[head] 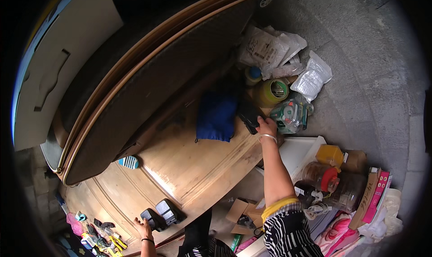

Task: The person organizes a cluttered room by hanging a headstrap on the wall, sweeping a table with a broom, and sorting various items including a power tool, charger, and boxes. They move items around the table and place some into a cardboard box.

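My right hand (pixel 266 126), with a bangle at the wrist, reaches to the table's far right end and grips the edge of a dark, flat object (pixel 249 115) whose kind I cannot tell. Beside that object lies a blue drawstring pouch (pixel 217 116). At the lower left, my left hand (pixel 143 227) is at a black box-like item (pixel 153 220), fingers spread at its left side; whether it grips the item is unclear. A second black item with a grey top (pixel 168 211) stands right next to it. Both rest near the front edge of the wooden table (pixel 195 169).
Large dark rounded panels (pixel 162 54) lean over the table's back. Tape rolls (pixel 278 88), a clear bag of goods (pixel 290 113) and plastic mailers (pixel 266 49) crowd the right end. Pliers (pixel 117 242) and gloves lie lower left. Open cartons (pixel 241 211) and a red-lidded jar (pixel 320 177) stand lower right.
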The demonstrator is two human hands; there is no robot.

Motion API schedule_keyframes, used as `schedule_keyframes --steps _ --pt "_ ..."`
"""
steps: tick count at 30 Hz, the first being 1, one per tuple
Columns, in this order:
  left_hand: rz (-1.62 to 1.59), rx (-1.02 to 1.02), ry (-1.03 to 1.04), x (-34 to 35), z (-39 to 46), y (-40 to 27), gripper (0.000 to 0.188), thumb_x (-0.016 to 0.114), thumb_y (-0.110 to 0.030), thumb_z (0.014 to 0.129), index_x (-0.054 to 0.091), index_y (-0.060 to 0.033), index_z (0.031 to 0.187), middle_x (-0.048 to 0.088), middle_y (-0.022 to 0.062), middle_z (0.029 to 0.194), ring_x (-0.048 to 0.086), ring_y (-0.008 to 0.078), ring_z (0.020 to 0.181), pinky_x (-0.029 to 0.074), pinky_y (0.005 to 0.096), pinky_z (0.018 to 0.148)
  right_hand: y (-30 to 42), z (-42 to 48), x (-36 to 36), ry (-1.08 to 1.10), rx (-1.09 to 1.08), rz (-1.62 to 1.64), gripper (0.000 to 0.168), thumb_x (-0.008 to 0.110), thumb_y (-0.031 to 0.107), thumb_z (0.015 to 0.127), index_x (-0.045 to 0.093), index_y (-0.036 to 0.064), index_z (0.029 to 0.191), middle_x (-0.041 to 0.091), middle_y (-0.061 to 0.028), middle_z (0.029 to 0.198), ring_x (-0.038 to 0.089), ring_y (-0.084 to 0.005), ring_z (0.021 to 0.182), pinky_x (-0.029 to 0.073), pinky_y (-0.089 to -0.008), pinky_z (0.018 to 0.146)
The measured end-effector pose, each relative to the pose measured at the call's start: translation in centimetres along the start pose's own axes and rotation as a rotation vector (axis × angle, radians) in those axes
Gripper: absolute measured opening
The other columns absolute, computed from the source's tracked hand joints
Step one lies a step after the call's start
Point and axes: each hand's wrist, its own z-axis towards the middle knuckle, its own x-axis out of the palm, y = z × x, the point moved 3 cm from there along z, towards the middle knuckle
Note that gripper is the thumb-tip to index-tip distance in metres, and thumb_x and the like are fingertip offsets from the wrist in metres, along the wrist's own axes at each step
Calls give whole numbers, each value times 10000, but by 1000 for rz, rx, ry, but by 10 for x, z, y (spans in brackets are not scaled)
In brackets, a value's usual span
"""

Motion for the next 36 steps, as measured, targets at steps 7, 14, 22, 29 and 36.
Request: schedule_keyframes --steps 7,14,22,29,36 --pt "-336 171 -1 -6 -27 -38 554 592 -164 906 344 -48 1387 431 169 1253 516 245 1015 458 380 879 -37 -199 -48 40 -184 -73 333 705 291 866 442 110 771 522 32 691 481 -58 592 401 -221 511" --pt "-174 401 100 26 -57 -115 570 537 -296 965 322 -50 1432 412 220 1278 450 340 1152 374 411 995 -168 -375 67 709 204 -57 231 694 199 879 573 6 921 634 -34 768 628 -98 689 509 -235 592" --pt "180 464 124 35 -73 -109 753 721 -173 744 366 -66 1399 351 243 1347 375 425 1239 320 469 1059 23 -112 70 284 -349 -31 219 579 187 926 551 24 783 626 -64 668 597 -120 631 479 -289 566" --pt "209 563 188 46 -74 -151 767 721 -163 734 355 -74 1402 349 241 1348 395 430 1216 344 472 1042 36 99 110 101 -681 -466 461 642 409 882 641 -46 955 659 -95 771 603 -181 679 474 -320 635" --pt "156 510 207 36 -78 -123 774 722 -239 763 350 -41 1412 390 234 1348 392 408 1237 318 460 1064 69 -42 92 15 -620 109 256 677 271 893 637 19 863 636 -16 763 518 -72 709 446 -241 665"
